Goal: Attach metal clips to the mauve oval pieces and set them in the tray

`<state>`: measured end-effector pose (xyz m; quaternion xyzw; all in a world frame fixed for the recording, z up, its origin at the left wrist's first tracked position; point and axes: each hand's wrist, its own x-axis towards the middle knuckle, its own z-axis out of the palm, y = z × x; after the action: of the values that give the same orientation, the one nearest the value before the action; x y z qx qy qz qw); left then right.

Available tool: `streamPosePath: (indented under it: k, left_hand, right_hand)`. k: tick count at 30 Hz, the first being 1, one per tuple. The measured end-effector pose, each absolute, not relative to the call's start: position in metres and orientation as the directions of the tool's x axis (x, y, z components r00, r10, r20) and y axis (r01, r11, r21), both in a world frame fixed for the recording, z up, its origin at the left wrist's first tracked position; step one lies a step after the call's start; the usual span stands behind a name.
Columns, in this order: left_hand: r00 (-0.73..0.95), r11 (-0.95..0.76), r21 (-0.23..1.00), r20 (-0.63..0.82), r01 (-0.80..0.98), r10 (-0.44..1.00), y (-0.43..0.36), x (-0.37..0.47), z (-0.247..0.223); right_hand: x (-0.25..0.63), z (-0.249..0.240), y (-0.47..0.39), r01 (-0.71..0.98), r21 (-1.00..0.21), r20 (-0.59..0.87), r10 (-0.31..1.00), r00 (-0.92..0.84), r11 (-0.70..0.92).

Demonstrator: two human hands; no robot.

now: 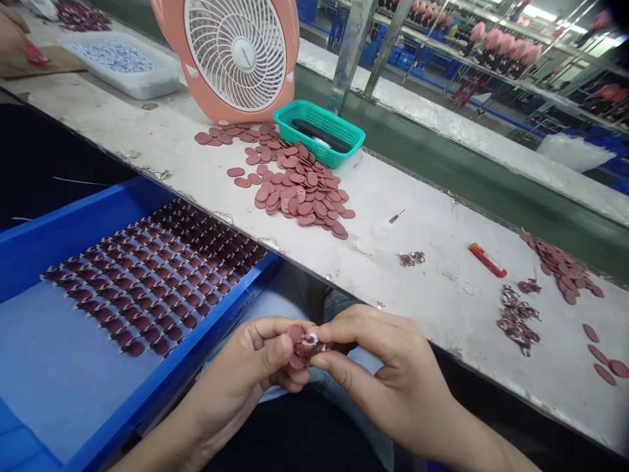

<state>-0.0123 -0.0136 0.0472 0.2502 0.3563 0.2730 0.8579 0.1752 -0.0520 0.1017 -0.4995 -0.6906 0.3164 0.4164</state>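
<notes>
Factory floor; loaded racks (521,80) beyond a long workbench (437,226).

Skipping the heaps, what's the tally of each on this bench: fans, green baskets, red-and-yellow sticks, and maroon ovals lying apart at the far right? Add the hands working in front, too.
Fan: 1
Green basket: 1
Red-and-yellow stick: 1
Separate maroon ovals: 4
Left hand and right hand: 2
Total: 9

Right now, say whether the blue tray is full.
Partly full: in the tray, maroon pieces cover the far part; liner shows nearer.
</notes>
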Motion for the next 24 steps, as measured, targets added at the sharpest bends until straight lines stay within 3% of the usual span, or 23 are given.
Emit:
streamPosePath:
  k: [8,24]
  left_hand:
    - [0.625,0.755,0.59,-0.482,-0.286,0.614,-0.0125,-0.0102,0.05]
    - [0.608,0.776,0.57,-0.523,-0.271,0.597,-0.0121,-0.0128,0.0475]
  right_hand:
    - [0.1766,0.0979,-0.051,0.39,-0.894,0.176,0.973,-0.148,0.221]
    - [0.1741,0.1016,-0.0486,0.435,-0.841,0.248,0.944,-0.217,0.321]
